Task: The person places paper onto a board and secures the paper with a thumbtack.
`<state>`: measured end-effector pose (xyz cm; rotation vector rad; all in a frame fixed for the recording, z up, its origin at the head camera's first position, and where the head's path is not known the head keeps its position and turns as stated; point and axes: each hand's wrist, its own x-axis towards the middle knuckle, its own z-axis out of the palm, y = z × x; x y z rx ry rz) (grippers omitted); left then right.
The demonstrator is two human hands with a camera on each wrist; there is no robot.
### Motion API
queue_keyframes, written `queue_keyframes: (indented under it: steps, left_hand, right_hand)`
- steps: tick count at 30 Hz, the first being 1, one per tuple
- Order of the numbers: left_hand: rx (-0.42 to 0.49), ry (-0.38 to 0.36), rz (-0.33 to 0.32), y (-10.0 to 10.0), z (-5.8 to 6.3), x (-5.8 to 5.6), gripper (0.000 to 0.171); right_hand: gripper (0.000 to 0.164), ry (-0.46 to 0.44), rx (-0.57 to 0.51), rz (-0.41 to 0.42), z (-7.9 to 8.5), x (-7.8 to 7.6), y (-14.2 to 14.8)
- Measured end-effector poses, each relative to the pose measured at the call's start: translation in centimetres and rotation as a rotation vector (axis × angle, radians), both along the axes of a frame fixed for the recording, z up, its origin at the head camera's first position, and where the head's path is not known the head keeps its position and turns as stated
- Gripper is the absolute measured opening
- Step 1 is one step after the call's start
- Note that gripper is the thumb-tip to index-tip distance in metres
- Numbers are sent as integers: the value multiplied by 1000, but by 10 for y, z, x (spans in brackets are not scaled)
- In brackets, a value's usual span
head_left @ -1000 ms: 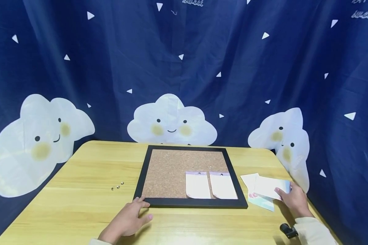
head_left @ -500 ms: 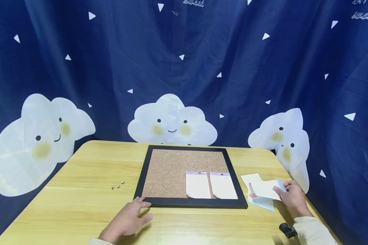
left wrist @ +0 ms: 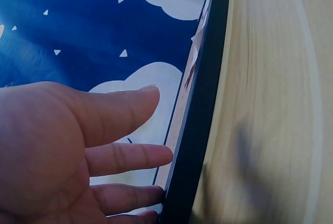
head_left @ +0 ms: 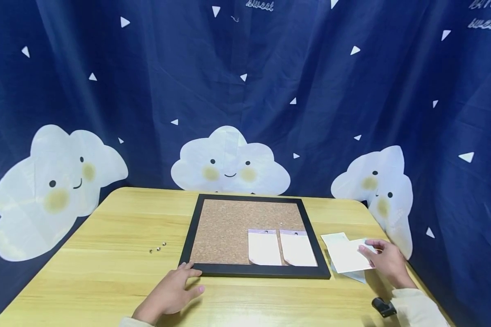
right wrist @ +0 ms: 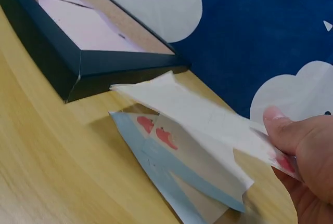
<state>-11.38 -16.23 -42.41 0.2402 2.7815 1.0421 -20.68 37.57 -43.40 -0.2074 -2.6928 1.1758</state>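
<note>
In the head view my right hand (head_left: 388,262) pinches a white note sheet (head_left: 345,260) by its right end, between thumb and fingers. The sheet is tilted above other loose note sheets (right wrist: 195,164), which show blue borders and red pictures in the right wrist view. A black-framed corkboard (head_left: 229,227) lies flat on the table to the left of them. My left hand (head_left: 169,289) rests at its lower-left corner, fingers extended and fingertips at the frame (left wrist: 195,115). Two notes (head_left: 264,249) with purple top strips are pinned side by side on the lower right of the cork.
Three small shiny pins (head_left: 158,249) lie on the wooden table (head_left: 86,272), left of the board. Behind the table hangs a dark blue curtain (head_left: 237,100) with clouds on it. A black device (head_left: 383,307) sits at my right wrist.
My right hand has drawn the held sheet a little to the left and toward me, and its blue end no longer shows in the head view. My left hand has stayed on the frame.
</note>
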Motion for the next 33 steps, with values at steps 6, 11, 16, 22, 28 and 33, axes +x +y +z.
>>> queue_keyframes:
  steps: [6, 11, 16, 22, 28, 33]
  left_hand:
    - [8, 3, 1, 0, 0, 0, 40]
    - [15, 6, -2, 0, -1, 0, 40]
    - [22, 7, -9, 0, -1, -1, 40]
    - [23, 15, -7, 0, -2, -1, 40]
    - [21, 5, -2, -1, -3, 0, 40]
    - [25, 2, -4, -1, -2, 0, 40]
  right_hand:
    - [54, 19, -19, 57, 4, 0, -5]
    - [67, -8, 11, 140, 9, 0, -3]
    - [76, -46, -56, 209, 8, -3, -2]
    - [65, -20, -137, 175, 1, -5, -7]
    - [47, -10, -257, 167, -2, -8, -12]
    - [37, -9, -260, 171, -1, -7, -18]
